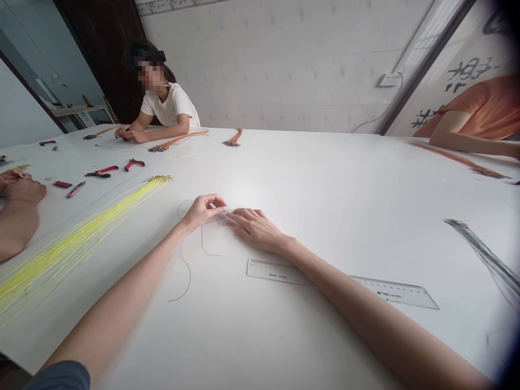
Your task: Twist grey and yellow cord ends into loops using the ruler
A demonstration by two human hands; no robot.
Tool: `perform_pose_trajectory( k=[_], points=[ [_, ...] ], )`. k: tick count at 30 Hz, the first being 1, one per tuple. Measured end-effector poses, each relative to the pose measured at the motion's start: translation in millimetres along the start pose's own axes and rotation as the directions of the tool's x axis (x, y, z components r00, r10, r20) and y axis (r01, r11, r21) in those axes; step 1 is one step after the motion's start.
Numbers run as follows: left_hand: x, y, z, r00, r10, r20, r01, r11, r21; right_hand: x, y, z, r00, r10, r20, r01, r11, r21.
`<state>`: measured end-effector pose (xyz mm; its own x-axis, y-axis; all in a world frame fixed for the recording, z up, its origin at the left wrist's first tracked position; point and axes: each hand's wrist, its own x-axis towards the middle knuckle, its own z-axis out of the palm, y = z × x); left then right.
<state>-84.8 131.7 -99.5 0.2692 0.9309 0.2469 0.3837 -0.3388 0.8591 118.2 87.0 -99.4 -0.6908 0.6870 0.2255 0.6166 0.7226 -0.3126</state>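
Observation:
My left hand (206, 209) is closed, thumb and forefinger pinched together at a tangle of thin dark cord on the white table. Loose ends of this cord (189, 275) curl across the tabletop below that hand. Close beside it, my right hand (257, 226) lies palm down with its fingers stretched out, the fingertips at the tangle. A small clear item with reddish marks (228, 223) shows by those fingertips, too small to name. Under my right forearm lies a clear ruler (280, 272), its middle hidden by the arm.
Yellow cords (101, 223) stretch along the left. Beyond them are red-handled pliers (102, 172) and a pink-handled tool (76, 189). A dark grey cord bundle (475, 241) lies right. Co-workers' arms (18, 216) rest at the left, back and right edges, near orange bundles (232, 140).

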Motion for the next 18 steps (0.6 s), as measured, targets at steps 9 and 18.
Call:
perform_pose_trajectory(
  k=[9, 18],
  points=[
    [-0.6, -2.5, -4.6, 0.996, -0.043, 0.073, 0.051, 0.993, -0.105, 1.8, 5.5, -1.9, 0.993, 0.122, -0.010, -0.118, 0.978, 0.169],
    [-3.0, 4.9, -3.7, 0.984, -0.069, 0.165, 0.086, 0.992, -0.096, 12.0, 3.4, -4.6, 0.940, 0.338, -0.038, -0.290, 0.856, 0.427]
  ],
)
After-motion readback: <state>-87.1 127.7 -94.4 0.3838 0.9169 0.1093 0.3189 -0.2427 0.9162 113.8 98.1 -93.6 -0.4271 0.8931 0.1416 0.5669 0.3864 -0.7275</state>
